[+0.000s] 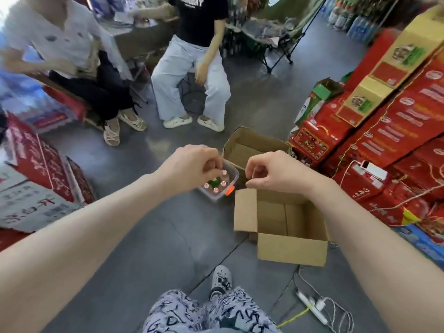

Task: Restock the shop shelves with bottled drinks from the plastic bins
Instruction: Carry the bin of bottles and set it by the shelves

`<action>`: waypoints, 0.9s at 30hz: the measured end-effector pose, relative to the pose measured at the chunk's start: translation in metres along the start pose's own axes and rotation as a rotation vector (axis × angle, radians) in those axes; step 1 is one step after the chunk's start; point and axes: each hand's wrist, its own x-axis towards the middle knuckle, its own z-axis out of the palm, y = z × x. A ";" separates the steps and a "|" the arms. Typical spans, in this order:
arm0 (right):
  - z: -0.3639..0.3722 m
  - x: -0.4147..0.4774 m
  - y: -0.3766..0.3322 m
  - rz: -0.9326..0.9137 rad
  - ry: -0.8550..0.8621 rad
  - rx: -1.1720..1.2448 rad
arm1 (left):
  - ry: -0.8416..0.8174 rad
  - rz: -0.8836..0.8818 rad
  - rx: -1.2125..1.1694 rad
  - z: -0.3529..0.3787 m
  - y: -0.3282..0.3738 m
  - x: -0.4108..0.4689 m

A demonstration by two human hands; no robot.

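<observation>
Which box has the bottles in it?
The clear plastic bin with the orange latch, under the left hand, holds red-capped bottles; the two cardboard boxes show none.
</observation>
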 end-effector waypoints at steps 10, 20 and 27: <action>-0.049 0.179 -0.010 0.048 -0.043 0.035 | -0.067 0.089 -0.017 -0.042 -0.131 0.135; -0.047 0.295 -0.011 0.383 0.123 0.244 | -0.300 0.408 0.002 -0.053 -0.250 0.297; -0.039 0.323 0.044 0.611 0.179 0.392 | -0.463 0.598 -0.030 -0.006 -0.256 0.415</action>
